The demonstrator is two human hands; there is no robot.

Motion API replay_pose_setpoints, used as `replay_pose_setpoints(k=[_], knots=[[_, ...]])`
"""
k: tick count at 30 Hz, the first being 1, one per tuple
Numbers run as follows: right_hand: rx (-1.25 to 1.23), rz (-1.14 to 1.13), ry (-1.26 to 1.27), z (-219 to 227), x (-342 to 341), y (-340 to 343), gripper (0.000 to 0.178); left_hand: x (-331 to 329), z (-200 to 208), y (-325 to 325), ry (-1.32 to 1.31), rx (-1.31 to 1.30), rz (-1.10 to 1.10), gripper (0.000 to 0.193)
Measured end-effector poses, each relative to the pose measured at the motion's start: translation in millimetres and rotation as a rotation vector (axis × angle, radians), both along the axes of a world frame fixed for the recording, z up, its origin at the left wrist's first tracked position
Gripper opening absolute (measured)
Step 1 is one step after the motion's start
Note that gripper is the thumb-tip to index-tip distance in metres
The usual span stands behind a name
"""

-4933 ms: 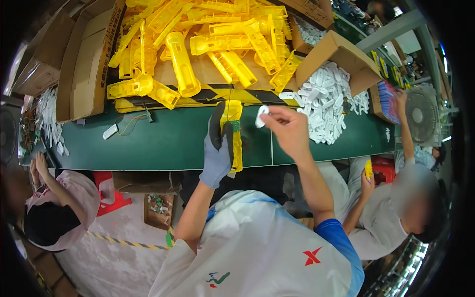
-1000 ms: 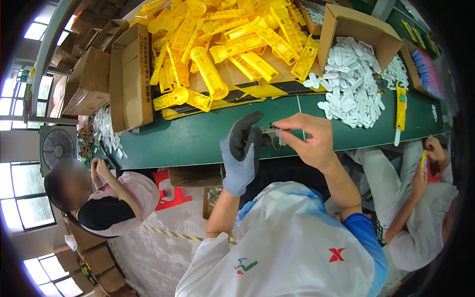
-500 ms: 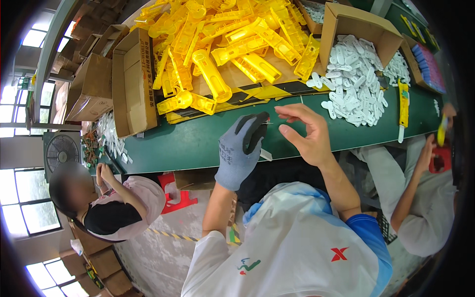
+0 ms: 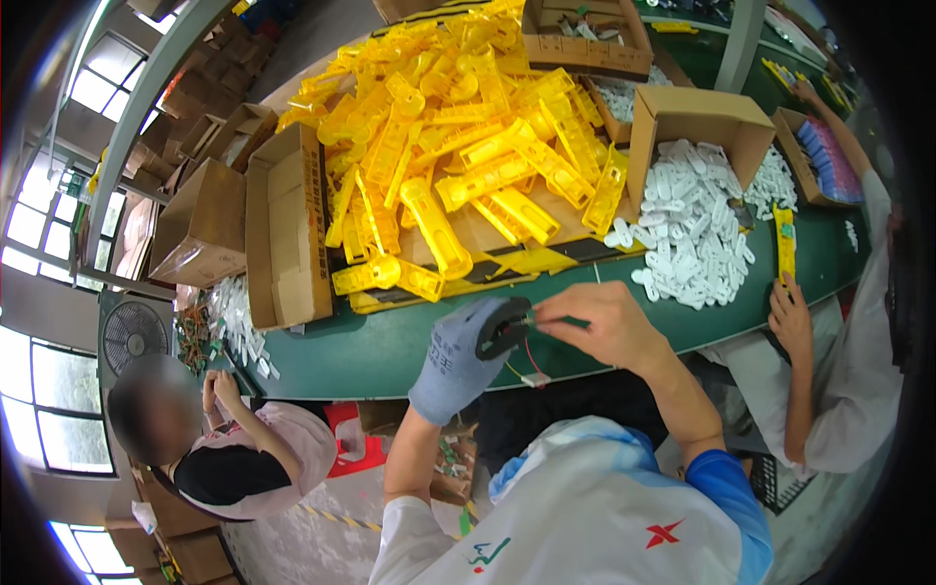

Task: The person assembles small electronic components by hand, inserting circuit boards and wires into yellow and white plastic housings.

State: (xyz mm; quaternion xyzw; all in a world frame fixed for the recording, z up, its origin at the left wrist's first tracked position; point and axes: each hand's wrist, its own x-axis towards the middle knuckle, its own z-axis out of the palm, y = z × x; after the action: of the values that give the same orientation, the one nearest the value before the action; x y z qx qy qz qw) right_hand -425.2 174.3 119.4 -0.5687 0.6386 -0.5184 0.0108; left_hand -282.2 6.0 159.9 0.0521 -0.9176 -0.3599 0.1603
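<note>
- We see a green desk (image 4: 390, 351) with a big heap of yellow plastic parts (image 4: 468, 166) at twelve o'clock from our hands.
- At two o'clock lies a pile of white plastic pieces (image 4: 697, 239) spilling from an open cardboard box (image 4: 697, 122).
- At ten o'clock stands an empty cardboard box (image 4: 288, 229), with more boxes behind it.
- A seated person (image 4: 224, 453) works at eight o'clock; another person's hand (image 4: 792, 317) rests at three o'clock by a yellow strip (image 4: 785, 244).
- Nothing lies between us and the desk edge.
- Our gloved left hand (image 4: 458, 361) is wrapped around a small black part (image 4: 502, 327).
- Our bare right hand (image 4: 600, 327) pinches at the part's right end, fingers (image 4: 556, 307) closed on it.
- Thin red and yellow wires (image 4: 522, 366) hang from the part, at six o'clock from it, above the desk edge.
</note>
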Motion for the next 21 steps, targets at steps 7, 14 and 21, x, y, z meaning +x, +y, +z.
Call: replay_pose_setpoints(k=[7, 14, 21], knots=[[0.007, -0.029, -0.026, -14, 5, 9, 0.010, -2, -12, 4, 0.007, -0.022, -0.135, 0.029], [0.048, -0.090, -0.203, -23, -7, 17, 0.010, -24, -30, -26, 0.114, 0.163, 0.074, 0.033], [0.004, -0.154, -0.496, -41, 5, 16, 0.009, -95, -57, -99, -0.303, -0.601, 0.711, 0.064]])
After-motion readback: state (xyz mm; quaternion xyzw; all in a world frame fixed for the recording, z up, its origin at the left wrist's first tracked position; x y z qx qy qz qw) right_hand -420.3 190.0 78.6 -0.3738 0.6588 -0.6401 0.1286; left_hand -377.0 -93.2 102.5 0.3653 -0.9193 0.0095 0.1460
